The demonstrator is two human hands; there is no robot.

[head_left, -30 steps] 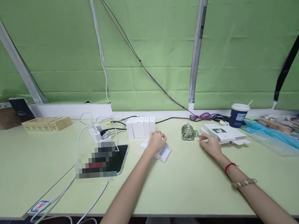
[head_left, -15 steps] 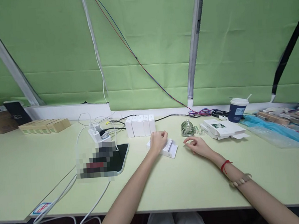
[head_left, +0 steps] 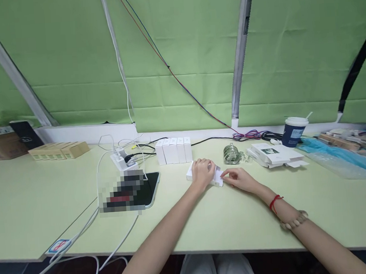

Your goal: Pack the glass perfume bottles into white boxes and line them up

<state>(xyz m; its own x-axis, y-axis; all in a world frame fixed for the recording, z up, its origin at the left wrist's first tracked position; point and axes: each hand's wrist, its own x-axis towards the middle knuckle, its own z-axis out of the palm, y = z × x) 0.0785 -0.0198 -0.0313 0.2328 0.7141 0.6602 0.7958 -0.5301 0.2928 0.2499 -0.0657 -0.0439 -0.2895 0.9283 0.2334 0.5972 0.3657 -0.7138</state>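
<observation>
My left hand rests on top of a small white box lying on the pale green table, gripping it. My right hand comes in from the right, and its fingertips pinch the box's open end flap. A row of several upright white boxes stands just behind. A small glass jar sits to the right of the box, beside a stack of flat white cartons.
A tablet lies left of the hands, with a white power strip and cables behind it. Tan boxes sit far left. A paper cup and blue plastic wrap are at the right.
My right hand moved left from near the glass jar to the white box and took its end flap. My left hand slid the box slightly to the right.
</observation>
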